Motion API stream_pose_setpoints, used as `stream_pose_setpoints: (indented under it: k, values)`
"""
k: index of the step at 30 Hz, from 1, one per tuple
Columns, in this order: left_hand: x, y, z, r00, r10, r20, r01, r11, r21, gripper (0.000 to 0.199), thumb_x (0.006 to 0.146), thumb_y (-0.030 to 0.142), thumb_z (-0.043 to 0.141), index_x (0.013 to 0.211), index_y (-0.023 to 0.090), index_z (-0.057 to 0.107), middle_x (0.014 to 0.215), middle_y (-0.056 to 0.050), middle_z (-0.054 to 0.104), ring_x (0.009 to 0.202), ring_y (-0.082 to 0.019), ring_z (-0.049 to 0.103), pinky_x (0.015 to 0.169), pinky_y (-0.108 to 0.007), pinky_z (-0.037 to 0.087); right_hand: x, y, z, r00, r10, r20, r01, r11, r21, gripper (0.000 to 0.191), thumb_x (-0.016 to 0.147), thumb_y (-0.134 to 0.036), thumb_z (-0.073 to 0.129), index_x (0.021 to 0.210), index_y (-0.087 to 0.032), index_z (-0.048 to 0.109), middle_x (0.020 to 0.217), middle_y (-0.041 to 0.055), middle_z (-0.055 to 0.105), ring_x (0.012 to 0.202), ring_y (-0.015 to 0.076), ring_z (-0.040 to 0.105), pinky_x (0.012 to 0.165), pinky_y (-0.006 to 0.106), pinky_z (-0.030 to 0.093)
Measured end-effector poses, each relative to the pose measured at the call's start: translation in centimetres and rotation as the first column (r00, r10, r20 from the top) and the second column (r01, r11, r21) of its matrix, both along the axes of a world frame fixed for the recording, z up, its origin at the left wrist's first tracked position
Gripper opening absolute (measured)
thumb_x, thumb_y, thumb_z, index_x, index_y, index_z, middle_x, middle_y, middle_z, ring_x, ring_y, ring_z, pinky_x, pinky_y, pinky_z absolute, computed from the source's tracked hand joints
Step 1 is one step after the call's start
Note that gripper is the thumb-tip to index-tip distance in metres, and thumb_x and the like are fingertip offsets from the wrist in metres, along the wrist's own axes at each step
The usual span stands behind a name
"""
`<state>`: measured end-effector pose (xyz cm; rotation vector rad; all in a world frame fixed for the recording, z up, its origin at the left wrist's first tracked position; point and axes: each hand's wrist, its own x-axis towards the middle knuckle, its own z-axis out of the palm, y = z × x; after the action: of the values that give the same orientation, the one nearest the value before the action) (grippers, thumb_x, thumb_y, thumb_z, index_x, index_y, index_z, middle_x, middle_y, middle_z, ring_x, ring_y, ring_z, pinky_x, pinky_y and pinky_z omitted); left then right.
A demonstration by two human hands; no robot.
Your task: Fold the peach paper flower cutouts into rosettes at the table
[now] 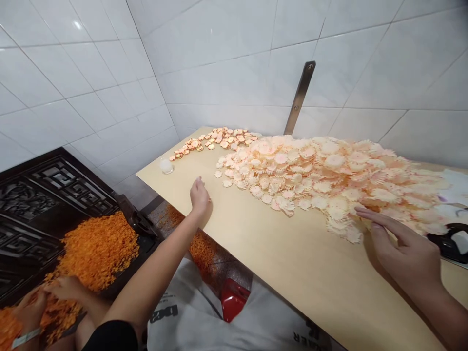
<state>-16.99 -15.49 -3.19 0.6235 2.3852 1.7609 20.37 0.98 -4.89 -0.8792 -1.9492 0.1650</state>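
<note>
Grey cloth trousers point(190, 312) with dark lettering covered the lap at the near edge, a glossy red object point(234, 297) showing between the legs. At the lower left, a co-worker's hands point(47, 295), one wrist banded, met among orange petal-like flakes point(97, 246) heaped on a dark carved wooden bench point(29, 204).

From the right, the right hand point(405, 253) reached in over the pale tabletop point(256, 234), side-on, its fingers straight and laid together, pointing leftward at the near edge of a broad heap of cream and pink scalloped discs point(321, 170). The thumb lay below the fingers, a narrow gap between; whether a disc sat in that gap could not be told. A black-handled object point(453, 241) lay just beyond the wrist.

From beneath a black sleeve point(111, 336), the left arm stretched far forward, ending in the left hand point(200, 195), loosely curled with the thumb side up, near the table's front edge. Its palm was turned from view, so its grip could not be told.

Farther off stood a small white container point(166, 166), then smaller, redder discs point(219, 138) near the tiled wall point(226, 73), which carried a metal bracket point(300, 97).
</note>
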Motion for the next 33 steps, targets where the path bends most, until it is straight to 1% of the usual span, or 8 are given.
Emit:
stream_pose_setpoints:
  k: [4, 7, 9, 12, 17, 23, 28, 33]
  values:
    - [-2.0, -2.2, 3.1, 0.971, 0.083, -0.226, -0.059, 0.992, 0.11, 0.033, 0.094, 0.026, 0.043, 0.123, 0.02, 0.059, 0.152, -0.009, 0.04, 0.141, -0.021, 0.037, 0.113, -0.033, 0.037, -0.2, -0.2, 0.1, 0.998, -0.067, -0.009, 0.068, 0.995, 0.072, 0.035, 0.087, -0.029, 0.045, 0.1, -0.016, 0.074, 0.103, 0.0108, 0.076, 0.096, 0.0268, 0.073, 0.091, 0.036, 0.056]
    - [-4.4, -2.9, 5.6, 0.982, -0.044, -0.184, 0.072, 0.986, 0.15, 0.036, 0.086, 0.018, 0.053, 0.121, 0.021, 0.058, 0.139, -0.011, 0.055, 0.112, -0.022, 0.065, 0.091, -0.036, 0.056, -0.3, -0.2, 0.0, 0.994, -0.098, -0.038, 0.104, 0.98, 0.17, 0.033, 0.088, -0.024, 0.047, 0.104, -0.011, 0.073, 0.1, 0.0137, 0.075, 0.101, 0.028, 0.071, 0.102, 0.041, 0.049]
    - [-6.3, -2.0, 6.8, 0.986, -0.103, -0.135, 0.108, 0.994, 0.029, 0.032, 0.085, 0.023, 0.054, 0.117, 0.016, 0.059, 0.112, -0.012, 0.069, 0.085, -0.019, 0.073, 0.079, -0.034, 0.059, -0.3, 0.0, -0.1, 0.997, -0.078, -0.025, 0.082, 0.967, 0.241, 0.031, 0.089, -0.021, 0.047, 0.105, -0.011, 0.072, 0.099, 0.0144, 0.075, 0.099, 0.0271, 0.071, 0.105, 0.044, 0.046]
    - [-9.3, 0.8, 7.7, 0.975, -0.135, -0.176, 0.088, 0.964, -0.251, 0.027, 0.089, 0.033, 0.05, 0.092, 0.012, 0.065, 0.086, -0.011, 0.073, 0.07, -0.017, 0.072, 0.074, -0.031, 0.058, -0.1, 0.3, -0.2, 0.998, -0.048, 0.05, 0.028, 0.941, 0.337, 0.029, 0.089, -0.017, 0.046, 0.106, -0.012, 0.069, 0.098, 0.0141, 0.074, 0.091, 0.0252, 0.072, 0.105, 0.046, 0.046]
    - [-13.3, 5.3, 7.3, 0.962, -0.157, -0.224, 0.03, 0.874, -0.484, 0.017, 0.079, 0.017, 0.058, 0.093, 0.016, 0.068, 0.094, -0.012, 0.073, 0.079, -0.023, 0.072, 0.072, -0.032, 0.055, -0.4, 0.2, -0.9, 0.986, 0.062, 0.153, -0.107, 0.947, 0.304, 0.026, 0.088, -0.015, 0.046, 0.108, -0.017, 0.063, 0.1, 0.0113, 0.072, 0.094, 0.0229, 0.07, 0.101, 0.038, 0.049]
    - [-16.3, 9.7, 5.4, 0.919, -0.265, -0.293, -0.017, 0.714, -0.7, 0.046, 0.077, 0.015, 0.06, 0.123, 0.018, 0.06, 0.129, -0.015, 0.062, 0.116, -0.031, 0.061, 0.09, -0.036, 0.049, -0.7, 0.4, -2.3, 0.868, 0.329, 0.372, -0.443, 0.852, 0.279, 0.026, 0.087, -0.018, 0.052, 0.11, -0.022, 0.064, 0.107, 0.0083, 0.071, 0.104, 0.0259, 0.066, 0.098, 0.043, 0.048]
    - [-18.8, 12.4, 4.6, 0.899, -0.314, -0.305, -0.043, 0.63, -0.775, 0.043, 0.082, 0.018, 0.056, 0.125, 0.018, 0.058, 0.129, -0.017, 0.061, 0.121, -0.032, 0.056, 0.096, -0.039, 0.046, -0.5, 0.7, -2.7, 0.866, 0.307, 0.394, -0.428, 0.863, 0.27, 0.027, 0.088, -0.019, 0.05, 0.111, -0.02, 0.064, 0.109, 0.0083, 0.07, 0.104, 0.0249, 0.065, 0.096, 0.04, 0.048]
    - [-19.6, 13.5, 4.0, 0.884, -0.311, -0.35, -0.096, 0.61, -0.787, 0.034, 0.088, 0.014, 0.043, 0.116, 0.015, 0.062, 0.128, -0.019, 0.06, 0.121, -0.032, 0.055, 0.097, -0.042, 0.045, -0.4, 0.9, -3.0, 0.858, 0.302, 0.416, -0.429, 0.866, 0.258, 0.028, 0.089, -0.017, 0.048, 0.113, -0.017, 0.063, 0.109, 0.0085, 0.07, 0.102, 0.0223, 0.067, 0.094, 0.035, 0.049]
